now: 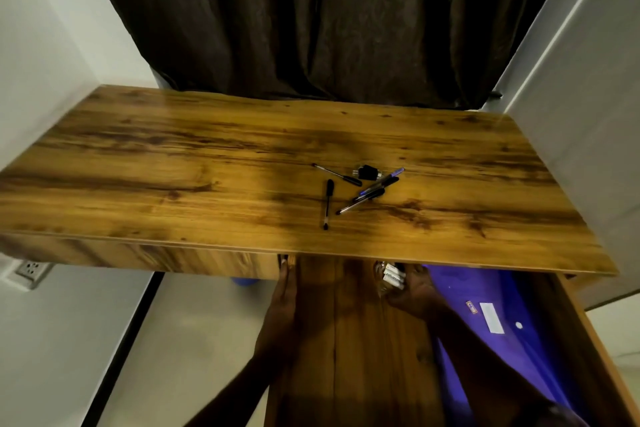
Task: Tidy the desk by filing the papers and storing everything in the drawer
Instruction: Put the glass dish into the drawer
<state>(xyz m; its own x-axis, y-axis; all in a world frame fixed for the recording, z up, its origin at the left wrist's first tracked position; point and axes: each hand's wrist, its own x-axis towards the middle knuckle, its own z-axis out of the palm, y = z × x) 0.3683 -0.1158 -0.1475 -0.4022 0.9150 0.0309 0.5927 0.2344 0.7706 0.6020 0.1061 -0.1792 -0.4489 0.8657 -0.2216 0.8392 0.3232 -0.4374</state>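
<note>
The wooden desk (173, 163) fills the middle of the view. Under its front edge the drawer (346, 340) is pulled out. A purple folder (502, 288) with a white label lies in the drawer's right side. My left hand (285, 291) rests flat along the drawer's left wall, holding nothing. My right hand (412, 291) is inside the drawer near the desk's edge, closed around a small clear packet of white items (393, 277). On the desktop lie several pens (367, 191) and a small black binder clip (367, 172).
A dark brown curtain (329, 17) hangs behind the desk. White walls stand at left and right. A wall socket (31, 270) sits low on the left. The light floor (190, 340) has a black strip along the left.
</note>
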